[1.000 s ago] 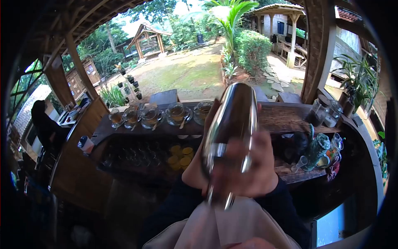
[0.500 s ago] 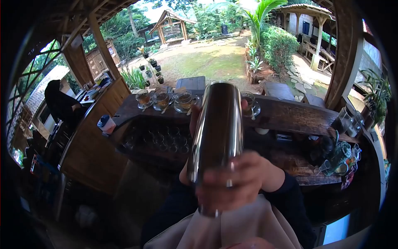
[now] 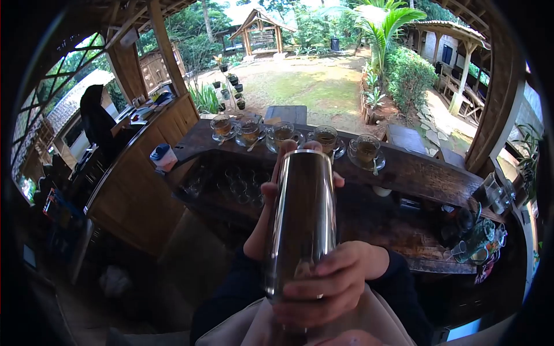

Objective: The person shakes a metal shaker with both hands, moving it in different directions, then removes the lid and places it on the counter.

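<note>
From the head camera, the steel shaker (image 3: 301, 219) stands up in front of my chest and blocks a good deal. Its base is lost behind my right hand (image 3: 329, 282), so I cannot tell where it ends. Most of my left hand (image 3: 266, 210) is hidden behind the shaker; only the thumb at its left edge and some fingertips (image 3: 295, 146) over its top rim show. The picture's corners are black from the lens, and a pale cloth (image 3: 369, 323) below the shaker is cut off at the bottom edge.

The shaker is a tall, smooth, polished metal cylinder, slightly wider toward the top, with dim reflections running down its side. Beyond it lies a dark, rough wooden worktop (image 3: 415, 170) carrying a row of clear glass cups of tea (image 3: 326, 138) on saucers. Below and left of the shaker's rim, small glasses (image 3: 231, 181) sit in shadow and are hard to count. Right of the shaker are glass jars (image 3: 496, 193) and a greenish pitcher (image 3: 473, 236), blurred by the lens. Far left of it a person in dark clothes (image 3: 95, 121) stands at another counter.

My right hand wraps the shaker's lower end from the front, fingers curled tight across it, dark sleeve coming in from the right. My left hand grips higher up from behind, fingers closed around the upper part, forearm rising from the lower left. The shaker is upright, leaning slightly.
</note>
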Tool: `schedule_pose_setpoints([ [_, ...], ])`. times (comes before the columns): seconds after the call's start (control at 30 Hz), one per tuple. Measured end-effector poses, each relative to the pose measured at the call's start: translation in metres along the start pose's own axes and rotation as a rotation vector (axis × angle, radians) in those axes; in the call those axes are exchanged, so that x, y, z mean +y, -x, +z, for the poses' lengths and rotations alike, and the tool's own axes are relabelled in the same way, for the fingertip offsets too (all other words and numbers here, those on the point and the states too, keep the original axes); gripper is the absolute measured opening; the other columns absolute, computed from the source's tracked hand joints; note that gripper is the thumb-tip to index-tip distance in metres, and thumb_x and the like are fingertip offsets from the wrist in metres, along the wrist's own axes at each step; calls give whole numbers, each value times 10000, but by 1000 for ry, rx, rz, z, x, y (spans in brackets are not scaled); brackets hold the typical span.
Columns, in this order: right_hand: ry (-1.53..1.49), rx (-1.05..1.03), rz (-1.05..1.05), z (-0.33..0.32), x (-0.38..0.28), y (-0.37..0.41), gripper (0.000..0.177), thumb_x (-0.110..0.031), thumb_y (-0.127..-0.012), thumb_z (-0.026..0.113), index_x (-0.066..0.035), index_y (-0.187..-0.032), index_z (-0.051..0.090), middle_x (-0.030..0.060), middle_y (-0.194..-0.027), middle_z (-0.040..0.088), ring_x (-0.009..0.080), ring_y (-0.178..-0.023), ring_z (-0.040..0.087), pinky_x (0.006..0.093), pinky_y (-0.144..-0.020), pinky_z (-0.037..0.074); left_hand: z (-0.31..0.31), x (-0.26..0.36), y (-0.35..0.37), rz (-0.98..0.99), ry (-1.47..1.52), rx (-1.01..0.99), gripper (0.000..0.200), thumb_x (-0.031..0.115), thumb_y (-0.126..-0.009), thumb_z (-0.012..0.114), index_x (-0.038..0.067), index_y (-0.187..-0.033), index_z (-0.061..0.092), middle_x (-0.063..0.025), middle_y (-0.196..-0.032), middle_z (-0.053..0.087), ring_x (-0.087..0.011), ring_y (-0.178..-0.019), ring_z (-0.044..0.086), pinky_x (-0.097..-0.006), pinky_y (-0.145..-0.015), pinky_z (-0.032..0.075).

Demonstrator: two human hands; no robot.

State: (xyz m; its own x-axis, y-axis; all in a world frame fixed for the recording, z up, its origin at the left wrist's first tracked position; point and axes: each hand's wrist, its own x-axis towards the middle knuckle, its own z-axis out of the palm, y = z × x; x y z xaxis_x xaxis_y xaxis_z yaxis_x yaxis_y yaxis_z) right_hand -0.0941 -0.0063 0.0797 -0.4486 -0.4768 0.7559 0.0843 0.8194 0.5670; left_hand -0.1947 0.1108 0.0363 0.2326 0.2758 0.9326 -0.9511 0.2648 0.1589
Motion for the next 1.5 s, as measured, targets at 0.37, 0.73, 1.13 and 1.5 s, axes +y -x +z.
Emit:
schedule_pose_setpoints([
  [0.37, -63, 59, 509, 14, 34, 32, 296, -312, -789, 633, -120, -1014, 654, 58, -1080, 609, 250, -1054, 579, 397, -882, 420, -2, 11, 17, -263, 493, 564, 525, 407, -940, 421, 8, -1281, 431, -164, -1176, 553, -291, -1120, 531, -392, -931, 476],
  [0.73, -221, 208, 1102, 31, 45, 81, 392, -189, -619, 756, -29, -952, 624, 168, -1095, 608, 364, -1004, 581, 437, -866, 457, -93, -20, 92, -231, -562, 973, 600, 494, -907, 439, 17, -1270, 459, -205, -1126, 576, -296, -1060, 572, -427, -870, 507],
  [1.13, -86, 24, 559, -21, 27, 78, 331, -223, -659, 706, -101, -959, 640, 118, -1057, 616, 299, -963, 621, 425, -891, 446, -37, -84, 50, -119, 1282, 138, 498, 436, -937, 433, 124, -1325, 416, -142, -1184, 544, -317, -1107, 542, -446, -915, 479],
  [1.5, -75, 188, -214, -51, -38, 92, 167, -224, -808, 609, -246, -972, 629, -39, -1036, 638, 243, -1048, 582, 488, -927, 388, 34, -83, 3, -47, 55, 107, 543, 315, -845, 662, 244, -1298, 371, -148, -1358, 316, -445, -1215, 411, -533, -906, 485],
])
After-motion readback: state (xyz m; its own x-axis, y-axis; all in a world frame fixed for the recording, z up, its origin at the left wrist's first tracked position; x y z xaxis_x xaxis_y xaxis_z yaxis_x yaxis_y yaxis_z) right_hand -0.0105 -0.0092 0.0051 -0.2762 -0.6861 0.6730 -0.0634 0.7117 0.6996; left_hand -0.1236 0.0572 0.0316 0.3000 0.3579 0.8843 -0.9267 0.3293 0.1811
